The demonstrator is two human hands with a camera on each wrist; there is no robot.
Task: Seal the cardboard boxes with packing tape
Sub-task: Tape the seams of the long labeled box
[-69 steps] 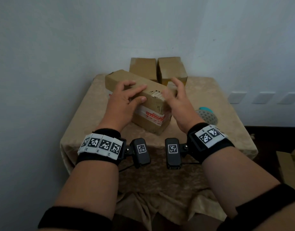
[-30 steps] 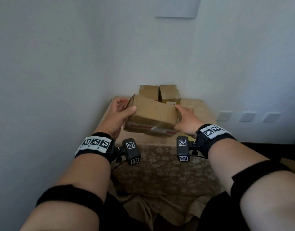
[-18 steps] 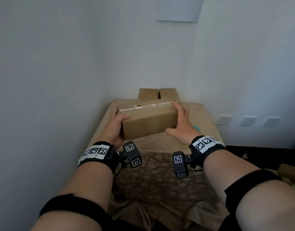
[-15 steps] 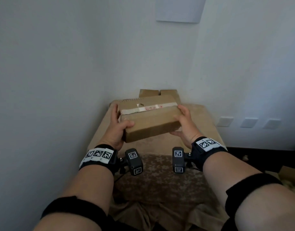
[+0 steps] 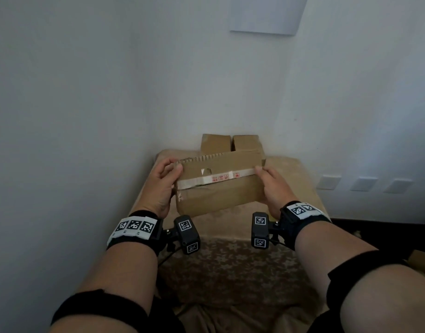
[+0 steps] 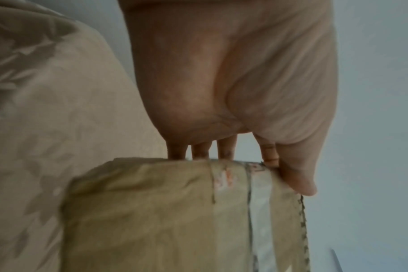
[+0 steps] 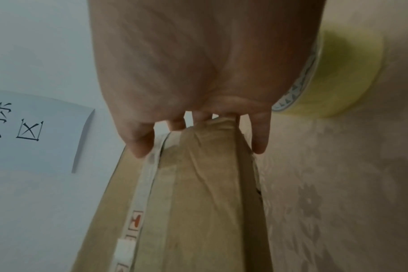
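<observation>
**Box held off the bench, tape roll not yet in hand**

Head view: the left hand and right hand clasp the two ends of a long cardboard box, fingers wrapped round the end faces, thumbs on the face turned toward the camera. The box is lifted above the bench, which wears a beige patterned cloth, and tilted so that an old white strip with red marks shows along its length. One flap edge at the top looks torn and ragged. Two smaller boxes stand side by side at the back, in the corner of pale walls; a sheet of paper hangs above, and wall plates sit low on the right.

Left wrist view: fingers curl behind the box end, thumb pressed on the taped edge.

Right wrist view: the same grasp on the opposite end; the yellowish packing tape roll lies on the cloth behind the palm.

Risks, as I judge them: the hold is only at the ends, so a loosened hand could drop the box. The ragged flap may spring open and spoil a fresh seal laid over it.
</observation>
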